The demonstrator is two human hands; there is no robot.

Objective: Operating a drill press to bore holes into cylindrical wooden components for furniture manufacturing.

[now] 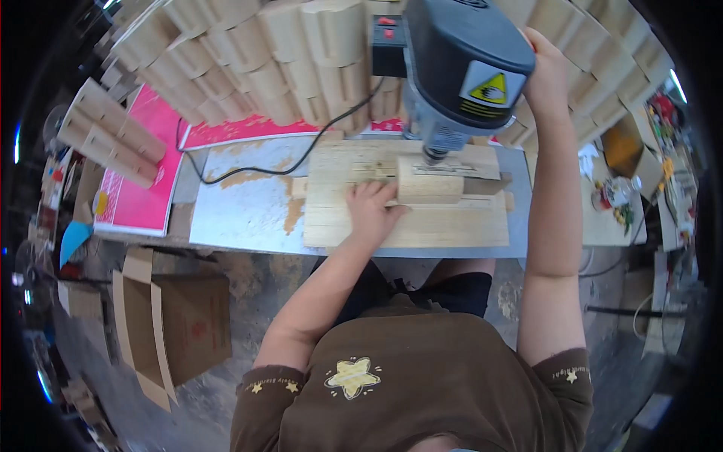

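Meanwhile left hand (370,207) presses a pale rectangular wood block (429,181) flat; right hand (544,71) grips something hidden behind the grey drill press (459,68).

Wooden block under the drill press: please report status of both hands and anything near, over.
Left hand flat against wooden block, steadying it. Right hand raised beside drill press head; its grip hidden. Power cord lies left, apart from block.

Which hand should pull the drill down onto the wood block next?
Probably the right hand. It is already raised beside the drill press, at its right side. The left hand lies flat on the wood block under the bit, steadying it on the board, so it looks busy.
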